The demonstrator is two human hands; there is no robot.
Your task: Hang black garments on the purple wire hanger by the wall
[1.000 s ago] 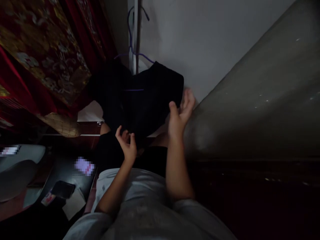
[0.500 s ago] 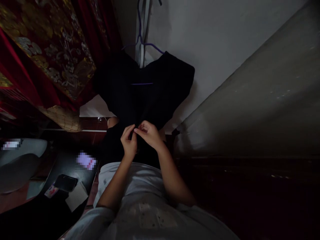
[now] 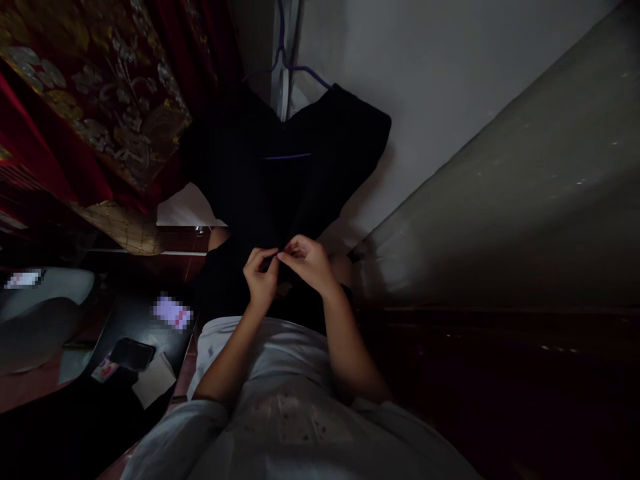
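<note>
A black garment [image 3: 280,173] hangs on a purple hanger [image 3: 295,67] against the white wall in front of me. My left hand [image 3: 260,277] and my right hand [image 3: 307,263] meet at the garment's lower middle, fingertips pinched together on its dark fabric or a small fastening there. What exactly sits between the fingers is too dark to make out. Both forearms rise from my grey shirt [image 3: 280,400] at the bottom of the view.
A red and gold patterned cloth [image 3: 95,87] hangs at the upper left. A dark low table [image 3: 150,333] at the lower left holds a black phone [image 3: 133,353] and papers. A large grey slanted surface [image 3: 510,200] fills the right side.
My right hand came down from the garment's right edge, where it was open, to meet the left hand at the lower middle. Both hands now pinch there. The view tilted slightly downward.
</note>
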